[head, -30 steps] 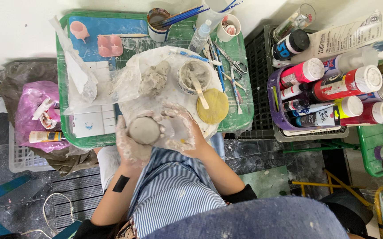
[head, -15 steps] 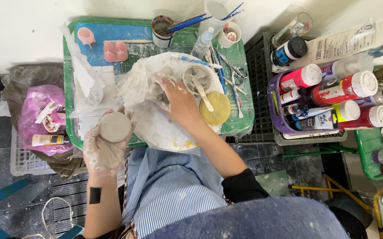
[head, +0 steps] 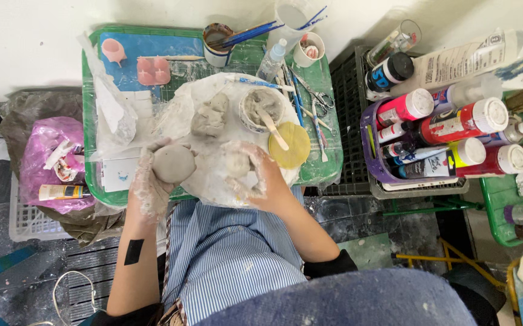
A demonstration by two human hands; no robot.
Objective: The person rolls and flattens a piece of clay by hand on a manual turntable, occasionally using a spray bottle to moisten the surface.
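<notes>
Your left hand [head: 152, 187] cups a smooth, rounded grey clay ball [head: 174, 163] at the near left edge of the green desk [head: 98, 181], just over the crinkled plastic sheet [head: 180, 111] that covers the work area. The fingers of that hand curl around the ball's left and underside, closed on it, while its domed top shows bare above them. Your right hand [head: 255, 178] is curled around a smaller lump of clay [head: 237, 163], the fingers half closed with the lump sitting between fingertips and palm; both hands are coated in pale slip. To do this well, I judge you should keep the ball cradled loosely in the palm so the surface is not dented, and work the small lump soft with the fingertips while holding both pieces over the plastic. The two pieces are near each other but apart. Beyond them lies a larger rough clay mass [head: 210, 115], and next to it a bowl of slip [head: 262, 107] with a wooden stick [head: 273, 130] leaning out over a yellow sponge disc [head: 291, 148].
</notes>
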